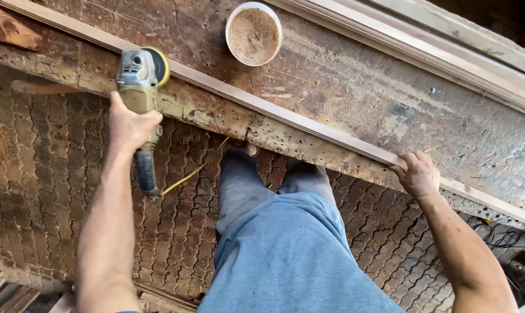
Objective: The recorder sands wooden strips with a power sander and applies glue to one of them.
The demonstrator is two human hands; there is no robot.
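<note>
Your left hand: wrapped tight round body of angle grinder, disc end resting on wood strip. Your right hand: fingers curled over strip's near edge, pressing it down, well apart from grinder. Strip runs diagonally along worn workbench, spanning between both hands. Yellow cord trails from grinder handle. White bowl of sawdust sits on bench beyond strip.

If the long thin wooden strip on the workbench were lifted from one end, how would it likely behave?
The long thin wooden strip would probably sag and whip, being very slender for its length. It looks light, and likely slides easily, since the right hand pins it to the worn wooden workbench. Thin as it is, it might snap if bent.
</note>
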